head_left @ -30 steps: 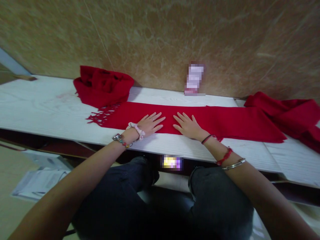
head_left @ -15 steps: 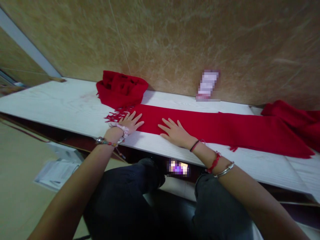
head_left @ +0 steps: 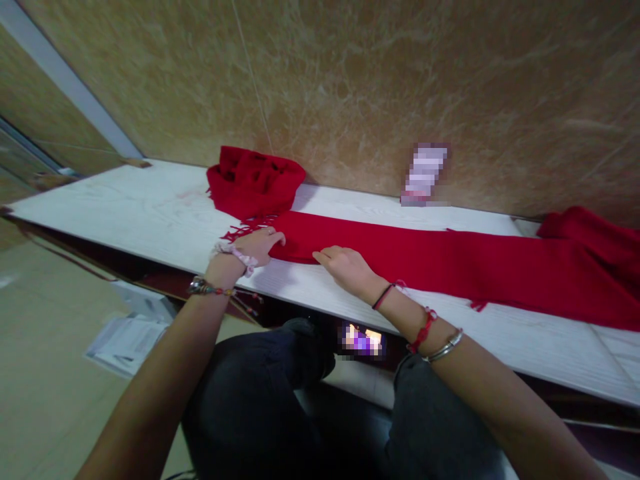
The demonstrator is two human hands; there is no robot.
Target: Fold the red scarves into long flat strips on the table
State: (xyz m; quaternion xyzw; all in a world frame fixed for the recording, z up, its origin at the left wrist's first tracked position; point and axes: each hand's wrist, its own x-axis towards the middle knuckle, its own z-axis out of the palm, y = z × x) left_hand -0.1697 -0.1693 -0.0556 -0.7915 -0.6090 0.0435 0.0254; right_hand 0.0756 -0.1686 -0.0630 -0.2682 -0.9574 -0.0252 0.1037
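A long red scarf (head_left: 425, 260) lies stretched along the white tabletop, its fringe at the left end. My left hand (head_left: 257, 247) is closed at the front corner beside that fringe, thumb and fingers curled onto the cloth. Along the near edge, a little to the right, my right hand (head_left: 346, 269) has its fingers bent together and pinches the scarf's border. The fingertips of both hands are partly hidden by the hands themselves. Behind my left hand sits a bunched red fringed cloth (head_left: 260, 181), close to the scarf's fringe.
More red cloth (head_left: 587, 230) is heaped at the right end of the white table (head_left: 125, 200). A blurred-out card-like item (head_left: 425, 173) stands against the marbled wall (head_left: 340, 80). Below the table edge is a blurred lit screen (head_left: 361, 340). Papers (head_left: 125, 340) lie low at left.
Both hands were flat on the scarf with fingers spread; now their fingers are curled in on its near edge. The view has shifted slightly, moving the scene right.
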